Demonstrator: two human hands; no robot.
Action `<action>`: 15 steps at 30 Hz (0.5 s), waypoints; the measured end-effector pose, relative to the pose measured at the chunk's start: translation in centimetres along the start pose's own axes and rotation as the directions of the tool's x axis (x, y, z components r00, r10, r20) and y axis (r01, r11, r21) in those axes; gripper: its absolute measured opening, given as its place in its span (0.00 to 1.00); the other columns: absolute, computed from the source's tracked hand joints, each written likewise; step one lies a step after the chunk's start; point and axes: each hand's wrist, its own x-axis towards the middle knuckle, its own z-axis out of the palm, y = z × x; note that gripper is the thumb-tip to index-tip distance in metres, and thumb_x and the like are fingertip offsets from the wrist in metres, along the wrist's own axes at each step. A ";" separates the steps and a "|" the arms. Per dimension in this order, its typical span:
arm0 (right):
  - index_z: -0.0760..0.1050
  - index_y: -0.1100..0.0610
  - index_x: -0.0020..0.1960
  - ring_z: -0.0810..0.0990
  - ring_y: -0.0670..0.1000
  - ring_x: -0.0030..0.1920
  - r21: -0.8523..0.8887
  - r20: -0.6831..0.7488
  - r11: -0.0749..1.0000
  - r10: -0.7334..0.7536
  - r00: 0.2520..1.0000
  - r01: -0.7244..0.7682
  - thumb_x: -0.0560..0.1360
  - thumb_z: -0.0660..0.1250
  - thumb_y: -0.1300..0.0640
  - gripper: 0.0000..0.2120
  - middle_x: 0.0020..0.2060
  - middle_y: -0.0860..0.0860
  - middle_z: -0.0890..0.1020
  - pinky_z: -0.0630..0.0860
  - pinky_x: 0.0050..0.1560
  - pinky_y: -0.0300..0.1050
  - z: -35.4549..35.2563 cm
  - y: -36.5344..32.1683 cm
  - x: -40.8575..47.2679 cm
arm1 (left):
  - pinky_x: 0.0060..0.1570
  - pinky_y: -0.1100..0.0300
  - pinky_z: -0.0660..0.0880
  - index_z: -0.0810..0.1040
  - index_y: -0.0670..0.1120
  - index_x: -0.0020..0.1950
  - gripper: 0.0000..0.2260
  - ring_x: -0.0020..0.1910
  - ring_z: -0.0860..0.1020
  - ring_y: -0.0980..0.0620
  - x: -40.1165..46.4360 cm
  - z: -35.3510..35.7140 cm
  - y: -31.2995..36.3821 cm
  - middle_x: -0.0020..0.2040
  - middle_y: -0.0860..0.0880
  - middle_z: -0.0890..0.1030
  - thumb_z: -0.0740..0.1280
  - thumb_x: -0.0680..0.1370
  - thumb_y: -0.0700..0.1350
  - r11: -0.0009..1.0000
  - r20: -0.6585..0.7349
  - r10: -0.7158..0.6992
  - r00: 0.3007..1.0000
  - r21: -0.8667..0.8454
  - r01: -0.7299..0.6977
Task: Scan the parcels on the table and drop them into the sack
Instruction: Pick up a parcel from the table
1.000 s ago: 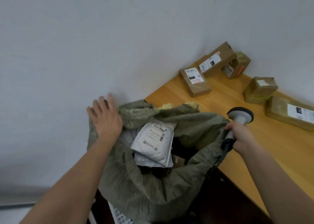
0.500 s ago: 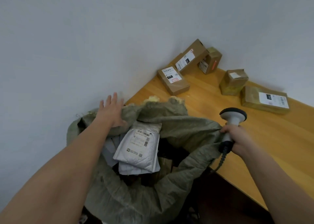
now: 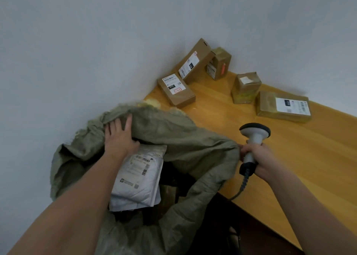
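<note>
An olive-green sack (image 3: 185, 150) hangs open beside the wooden table (image 3: 289, 158). Inside it lies a white padded mailer (image 3: 139, 179) with a printed label, on top of other parcels. My left hand (image 3: 120, 138) grips the sack's far rim, fingers over the cloth and thumb under it. My right hand (image 3: 257, 158) holds a grey handheld scanner (image 3: 254, 134) by its handle, head up, and pinches the sack's near rim against it. Several cardboard boxes stand in the table's corner: a flat labelled one (image 3: 176, 90), a tall leaning one (image 3: 195, 61) and a small one (image 3: 219, 63).
A taped box (image 3: 246, 87) and a flat taped parcel with a white label (image 3: 283, 106) lie further right on the table. A grey wall runs behind the sack and table. The scanner's coiled cable (image 3: 241, 187) drops over the table's front edge.
My left hand has gone from lying flat on the sack's far edge to gripping its rim. The view has shifted, and the right hand has kept its hold on the scanner.
</note>
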 end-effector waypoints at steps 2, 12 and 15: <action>0.61 0.63 0.74 0.81 0.62 0.53 0.014 0.080 1.000 0.009 0.997 -0.010 0.76 0.61 0.73 0.28 0.59 0.61 0.78 0.78 0.48 0.54 -0.8 -0.9 1.0 | 0.63 0.45 0.66 0.60 0.42 0.74 0.28 0.67 0.66 0.36 0.5 -1.8 1.8 0.68 0.35 0.65 0.64 0.77 0.50 0.979 -0.064 -0.122 0.990 -0.173 0.110; 0.67 0.58 0.65 0.83 0.61 0.51 0.063 0.097 0.995 -0.084 0.992 0.078 0.73 0.60 0.76 0.24 0.55 0.62 0.80 0.81 0.50 0.54 -11.6 -10.4 7.2 | 0.44 0.56 0.73 0.77 0.46 0.58 0.10 0.48 0.76 0.50 2.5 -5.3 25.1 0.55 0.47 0.78 0.60 0.81 0.45 0.929 -0.052 0.212 0.976 -0.301 -0.217; 0.67 0.57 0.65 0.83 0.60 0.51 0.091 0.038 0.990 -0.113 0.993 0.109 0.74 0.60 0.75 0.24 0.55 0.63 0.79 0.81 0.48 0.53 -15.7 -12.4 9.6 | 0.56 0.53 0.75 0.71 0.47 0.70 0.17 0.60 0.75 0.47 2.7 -5.6 32.8 0.67 0.48 0.72 0.58 0.82 0.44 0.881 0.033 0.407 0.913 -0.278 -0.383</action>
